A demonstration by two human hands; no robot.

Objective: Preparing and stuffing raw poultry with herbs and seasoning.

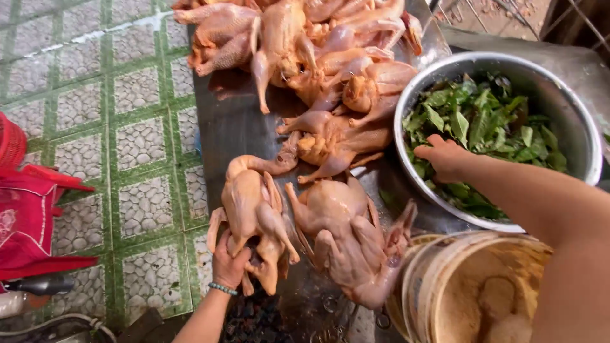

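My left hand (230, 262) grips the rear end of a plucked, yellowish whole chicken (253, 203) lying on a wet metal table (229, 127). A second whole chicken (346, 238) lies right beside it. My right hand (443, 157) reaches into a large steel bowl (575, 121) of green leaves (483, 121), fingers closed down among the leaves. Whether it holds any leaves is hidden.
A pile of several more plucked chickens (318, 57) fills the far end of the table. A round tub of tan powder (483, 292) stands at the near right. Red plastic items (28, 216) sit on the green-and-white tiled floor (108, 108) to the left.
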